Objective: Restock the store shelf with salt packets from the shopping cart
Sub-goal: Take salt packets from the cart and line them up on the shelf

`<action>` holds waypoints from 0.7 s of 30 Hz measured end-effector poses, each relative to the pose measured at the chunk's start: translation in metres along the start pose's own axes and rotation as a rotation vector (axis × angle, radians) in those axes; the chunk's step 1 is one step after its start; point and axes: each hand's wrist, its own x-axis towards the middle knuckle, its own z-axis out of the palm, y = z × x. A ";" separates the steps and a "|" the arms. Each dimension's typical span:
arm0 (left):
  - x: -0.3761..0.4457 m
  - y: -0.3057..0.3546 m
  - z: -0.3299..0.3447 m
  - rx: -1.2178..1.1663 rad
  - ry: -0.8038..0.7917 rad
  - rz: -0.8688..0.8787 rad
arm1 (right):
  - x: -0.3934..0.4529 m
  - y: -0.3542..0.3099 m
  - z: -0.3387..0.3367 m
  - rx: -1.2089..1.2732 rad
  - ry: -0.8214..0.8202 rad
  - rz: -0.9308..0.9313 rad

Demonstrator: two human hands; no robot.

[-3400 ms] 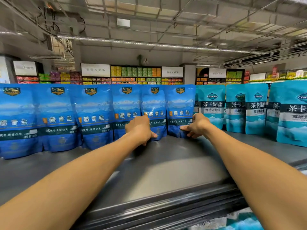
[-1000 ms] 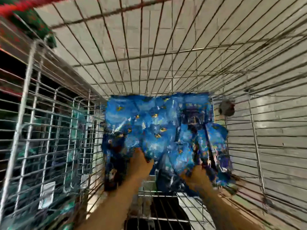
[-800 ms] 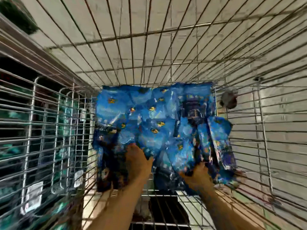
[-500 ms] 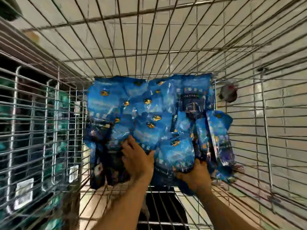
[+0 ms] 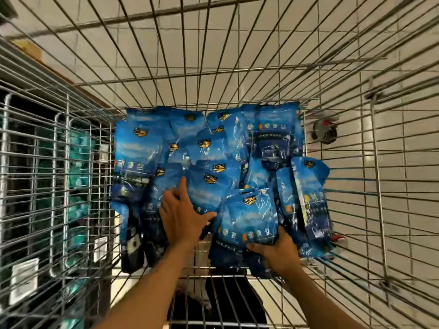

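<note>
A: Obs. Salt packets [image 5: 209, 167] heaped at the far end of the shopping cart [image 5: 356, 162]. Your right hand [image 5: 275, 251] has its grip closed on the near packet [image 5: 249, 222], fingers under its bottom edge.

B: Change?

A: That packet has tilted up off the heap since half a second ago. Your left hand [image 5: 183, 217] has spread flat, fingers straight, onto the middle packet [image 5: 209, 193].

B: Meaning?

A: One packet looks secured; the second isn't gripped yet. Shelf out of view.
</note>
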 end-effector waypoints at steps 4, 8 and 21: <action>0.002 -0.006 0.000 0.064 -0.073 0.034 | 0.001 0.003 0.007 0.079 -0.037 0.000; -0.011 -0.012 0.010 0.129 -0.151 0.295 | -0.004 0.002 0.009 0.155 -0.055 0.017; -0.017 0.004 -0.106 -1.043 -0.438 -0.566 | -0.061 -0.070 -0.028 0.326 -0.167 -0.040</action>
